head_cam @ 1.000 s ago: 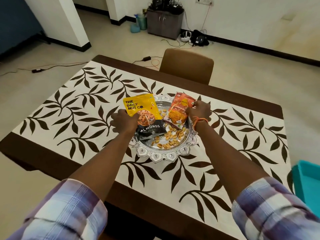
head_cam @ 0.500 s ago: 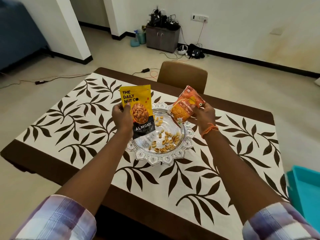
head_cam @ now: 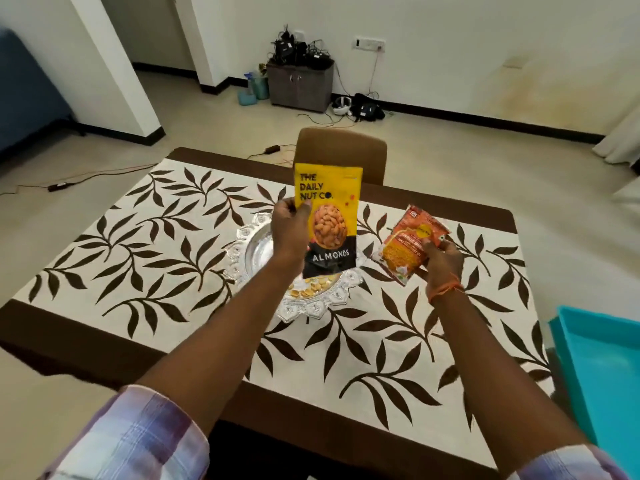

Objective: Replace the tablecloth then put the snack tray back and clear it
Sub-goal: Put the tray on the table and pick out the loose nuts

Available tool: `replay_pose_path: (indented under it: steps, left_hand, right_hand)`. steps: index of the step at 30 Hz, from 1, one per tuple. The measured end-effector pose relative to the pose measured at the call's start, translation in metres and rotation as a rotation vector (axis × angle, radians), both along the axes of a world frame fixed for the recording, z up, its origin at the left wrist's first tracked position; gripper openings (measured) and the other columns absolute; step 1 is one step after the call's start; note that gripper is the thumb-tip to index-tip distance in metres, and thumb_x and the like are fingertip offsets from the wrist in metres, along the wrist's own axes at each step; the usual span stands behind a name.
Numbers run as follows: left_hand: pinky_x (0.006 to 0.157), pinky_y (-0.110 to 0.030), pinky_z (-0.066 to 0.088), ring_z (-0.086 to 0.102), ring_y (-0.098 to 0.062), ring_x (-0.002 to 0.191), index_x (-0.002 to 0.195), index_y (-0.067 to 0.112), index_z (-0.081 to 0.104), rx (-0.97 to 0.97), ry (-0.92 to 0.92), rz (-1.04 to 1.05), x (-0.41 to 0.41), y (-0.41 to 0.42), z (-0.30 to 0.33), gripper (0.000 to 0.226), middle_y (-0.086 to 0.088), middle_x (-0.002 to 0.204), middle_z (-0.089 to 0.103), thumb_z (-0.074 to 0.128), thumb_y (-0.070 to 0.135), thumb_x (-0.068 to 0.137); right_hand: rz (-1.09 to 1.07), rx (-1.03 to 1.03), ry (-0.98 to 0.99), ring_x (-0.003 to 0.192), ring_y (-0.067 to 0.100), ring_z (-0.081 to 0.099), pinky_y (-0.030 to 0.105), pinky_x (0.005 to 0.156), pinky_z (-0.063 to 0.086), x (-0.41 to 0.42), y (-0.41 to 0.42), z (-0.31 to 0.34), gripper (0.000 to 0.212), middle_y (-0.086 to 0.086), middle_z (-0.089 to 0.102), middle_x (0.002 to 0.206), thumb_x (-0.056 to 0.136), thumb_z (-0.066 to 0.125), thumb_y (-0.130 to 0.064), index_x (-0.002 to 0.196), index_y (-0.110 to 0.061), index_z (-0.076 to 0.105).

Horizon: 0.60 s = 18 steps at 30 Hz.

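Cream tablecloth with dark brown leaf pattern and brown border [head_cam: 166, 258]: spread flat over surface.

Round silver metal snack tray with scalloped embossed rim [head_cam: 313, 308]: resting on tablecloth near centre, loose pale nuts [head_cam: 308, 289] scattered in bowl, partly hidden behind pouch and arm.

Yellow-and-black almond pouch marked "THE DAILY NUT CO." [head_cam: 329, 216]: upright, lifted above tray, pinched at left edge by left hand [head_cam: 289, 230].

Orange-red snack packet [head_cam: 410, 245]: tilted, off tray to right, above tablecloth, held by right hand [head_cam: 441, 259].
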State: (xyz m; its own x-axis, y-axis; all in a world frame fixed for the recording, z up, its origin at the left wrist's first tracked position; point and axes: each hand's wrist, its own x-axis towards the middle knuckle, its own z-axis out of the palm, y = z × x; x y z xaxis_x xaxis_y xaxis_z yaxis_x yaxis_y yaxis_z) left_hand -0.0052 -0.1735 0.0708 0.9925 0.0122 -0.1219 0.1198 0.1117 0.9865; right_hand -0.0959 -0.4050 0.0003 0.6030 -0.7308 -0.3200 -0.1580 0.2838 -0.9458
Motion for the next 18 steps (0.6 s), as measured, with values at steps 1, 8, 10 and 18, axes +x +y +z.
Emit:
replay_pose_path:
  steps: [1,8,10,18]
  left_hand:
    - [0.064,-0.032,0.056,0.067,-0.021,0.096,0.107,0.012,0.056,0.037,0.021,-0.059,-0.012,-0.017,-0.009,0.013,-0.006,0.106,0.068,0.056,0.022,0.098]
    - [0.074,-0.035,0.056,0.062,-0.017,0.093,0.107,0.014,0.053,0.271,0.126,-0.261,-0.087,-0.109,-0.07,0.014,-0.001,0.102,0.062,0.053,0.025,0.099]
    - [0.078,-0.037,0.054,0.061,-0.017,0.092,0.104,0.014,0.053,0.364,0.119,-0.298,-0.099,-0.124,-0.091,0.01,0.0,0.099,0.06,0.053,0.023,0.098]
    - [0.091,-0.042,0.052,0.061,-0.027,0.106,0.116,0.009,0.053,0.492,0.36,-0.174,-0.104,-0.122,-0.162,0.018,-0.01,0.115,0.062,0.048,0.017,0.1]
  right_hand:
    - [-0.018,-0.015,0.038,0.099,0.026,0.064,0.048,0.078,0.057,-0.009,-0.01,-0.007,0.03,0.008,0.064,0.114,0.091,0.062,-0.024,0.12,-0.017,0.057]
    - [-0.007,-0.044,0.25,0.101,0.033,0.064,0.057,0.086,0.054,-0.066,-0.062,-0.072,0.011,0.015,0.067,0.111,0.084,0.067,-0.024,0.095,-0.022,0.063]
    - [0.017,-0.078,0.301,0.099,0.033,0.064,0.055,0.088,0.053,-0.08,-0.069,-0.084,0.013,0.015,0.068,0.111,0.085,0.065,-0.021,0.098,-0.02,0.066]
    - [0.216,-0.258,0.496,0.113,0.034,0.057,0.042,0.099,0.047,-0.103,-0.086,-0.124,0.035,0.02,0.061,0.124,0.093,0.057,-0.017,0.124,-0.001,0.059]
